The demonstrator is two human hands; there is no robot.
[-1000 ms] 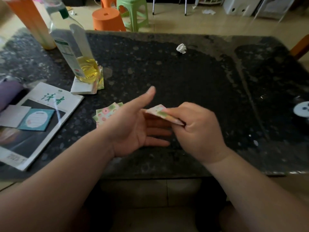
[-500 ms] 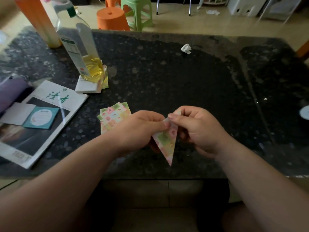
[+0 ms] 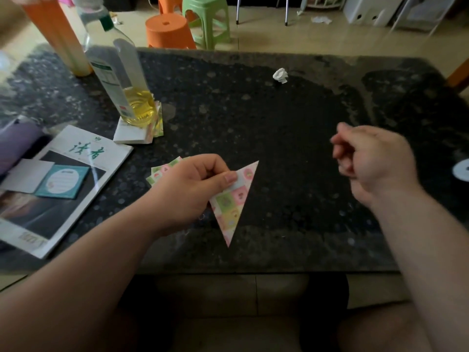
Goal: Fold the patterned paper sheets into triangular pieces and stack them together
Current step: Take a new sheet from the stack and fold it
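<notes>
left hand (image 3: 193,189) is pinching a folded patterned triangle (image 3: 233,201) by its upper edge, thumb on top, just above the dark table (image 3: 279,118); right hand (image 3: 375,161) is hovering well apart, blurred, fingers curled in, holding nothing; more patterned pieces (image 3: 162,171) are lying under the left hand; a magazine (image 3: 83,158) is showing green characters, seemingly 读者; the oil bottle (image 3: 121,80) label is too blurred to read

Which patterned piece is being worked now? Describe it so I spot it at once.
On the dark speckled table, look near the front edge, right of the magazine. There the left hand pinches a patterned triangle, its narrow tip pointing toward the person. The other patterned pieces lie flat behind that hand or under the oil bottle; this alone is held.
</notes>
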